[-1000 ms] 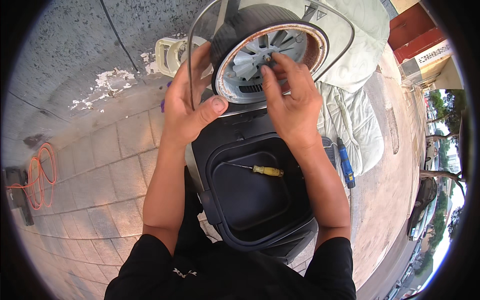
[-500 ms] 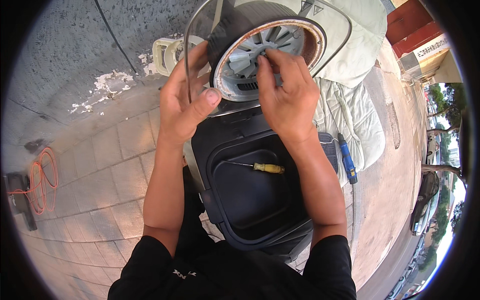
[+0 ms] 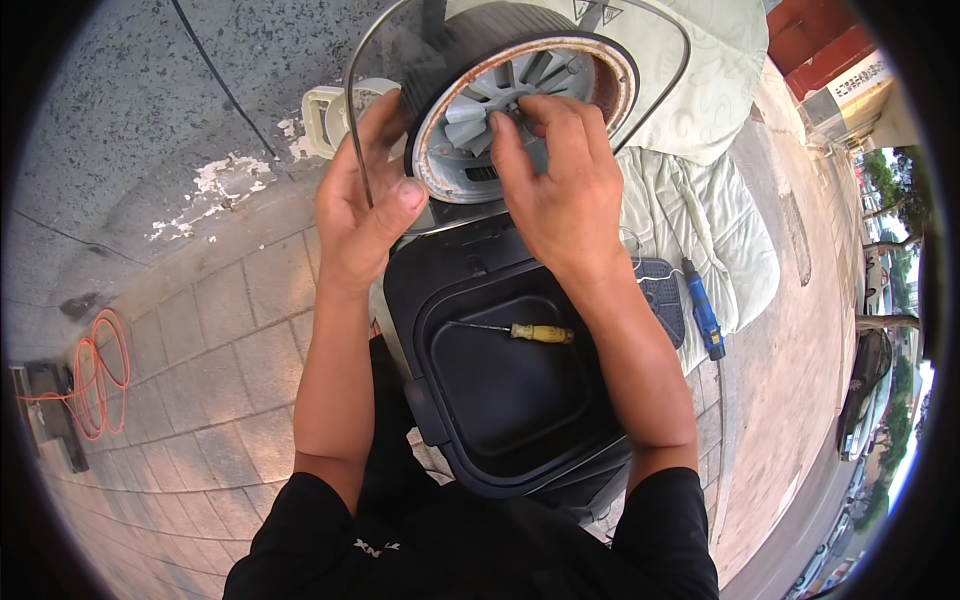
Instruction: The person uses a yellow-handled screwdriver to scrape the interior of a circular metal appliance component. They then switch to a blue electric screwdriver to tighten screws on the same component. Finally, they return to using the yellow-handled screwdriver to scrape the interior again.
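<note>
A round black fan housing with a rusty metal rim tilts toward me at the top. Grey fan blades spread out inside it. My left hand steadies the housing's left side, fingers behind it and thumb by the rim. A thin metal wire loop crosses in front of that hand. My right hand reaches into the opening, thumb and fingertips pinched at the fan's centre; whatever small part they hold is hidden. Below, a yellow-handled screwdriver lies in a square black pan.
To the right, a blue pen-shaped power screwdriver lies on a pale quilt beside a dark textured pad. A cream plastic frame leans by the peeling wall. An orange cord lies coiled on the left paving.
The housing and both hands appear a little further left, while the pan and blue tool appear slightly further right. My right fingertips stay at the fan's centre.
</note>
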A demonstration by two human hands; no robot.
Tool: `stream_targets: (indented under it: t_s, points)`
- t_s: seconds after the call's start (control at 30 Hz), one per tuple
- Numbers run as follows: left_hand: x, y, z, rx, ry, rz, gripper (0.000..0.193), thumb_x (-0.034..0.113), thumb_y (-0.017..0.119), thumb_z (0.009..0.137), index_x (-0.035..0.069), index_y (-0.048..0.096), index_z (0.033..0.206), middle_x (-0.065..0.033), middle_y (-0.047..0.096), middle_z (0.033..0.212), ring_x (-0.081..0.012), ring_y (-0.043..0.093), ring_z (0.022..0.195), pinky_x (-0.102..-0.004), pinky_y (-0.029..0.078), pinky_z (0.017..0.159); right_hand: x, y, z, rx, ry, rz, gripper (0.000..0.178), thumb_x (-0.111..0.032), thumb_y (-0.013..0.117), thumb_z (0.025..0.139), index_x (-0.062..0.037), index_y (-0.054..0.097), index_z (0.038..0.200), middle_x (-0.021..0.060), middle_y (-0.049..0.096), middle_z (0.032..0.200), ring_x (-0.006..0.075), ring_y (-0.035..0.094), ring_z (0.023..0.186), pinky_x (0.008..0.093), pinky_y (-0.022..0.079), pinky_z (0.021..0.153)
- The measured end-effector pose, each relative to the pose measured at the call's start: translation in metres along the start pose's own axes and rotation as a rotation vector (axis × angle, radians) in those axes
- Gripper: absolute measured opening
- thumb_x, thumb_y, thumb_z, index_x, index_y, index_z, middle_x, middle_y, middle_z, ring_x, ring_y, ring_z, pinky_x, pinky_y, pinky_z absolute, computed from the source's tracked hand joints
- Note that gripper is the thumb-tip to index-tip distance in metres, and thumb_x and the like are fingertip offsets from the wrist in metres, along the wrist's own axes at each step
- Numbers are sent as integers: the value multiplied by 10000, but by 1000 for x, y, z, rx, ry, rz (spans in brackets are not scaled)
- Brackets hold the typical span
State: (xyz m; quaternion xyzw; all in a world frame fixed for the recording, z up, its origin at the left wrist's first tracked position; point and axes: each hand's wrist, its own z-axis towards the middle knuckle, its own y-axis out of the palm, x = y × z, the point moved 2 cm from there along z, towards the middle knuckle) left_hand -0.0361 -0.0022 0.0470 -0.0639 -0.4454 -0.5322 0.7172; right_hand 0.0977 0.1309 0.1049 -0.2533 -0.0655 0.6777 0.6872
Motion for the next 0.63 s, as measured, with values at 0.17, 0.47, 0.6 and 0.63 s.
stream_targets:
  t_s: [0.17, 0.47, 0.6, 0.63]
  points:
    - [3, 0, 1, 7, 4, 2, 881, 231, 800, 908, -132, 360, 1578, -273, 480, 1525, -339, 487, 1444, -479, 412, 1195, -2, 0, 3, 13, -87, -141, 235, -50, 797, 887, -4, 665, 1076, 141, 639, 963, 340, 648, 795, 424, 545, 686]
    - [2, -2, -1, 16, -11, 1, 886, 217, 804, 901, -138, 355, 1578, -285, 480, 1532, -355, 481, 1456, -498, 419, 1187, -9, -3, 2, -48, 87, -20, 233, -64, 791, 898, -7, 662, 1084, 171, 635, 973, 367, 652, 803, 450, 545, 689]
    - [4, 3, -1, 6, 18, 107, 888, 219, 812, 906, -137, 354, 1578, -267, 481, 1549, -352, 493, 1452, -504, 427, 1179, -3, -4, -2, -141, 74, -95, 305, -98, 803, 909, -24, 649, 1162, 194, 649, 1011, 379, 676, 812, 439, 561, 683]
    - [2, 2, -2, 4, 16, 124, 909, 240, 829, 900, -131, 355, 1581, -261, 472, 1564, -354, 469, 1474, -508, 407, 1195, 2, -2, -3, -153, 47, -97, 347, -119, 808, 913, -33, 641, 1205, 195, 653, 1026, 379, 683, 817, 430, 563, 674]
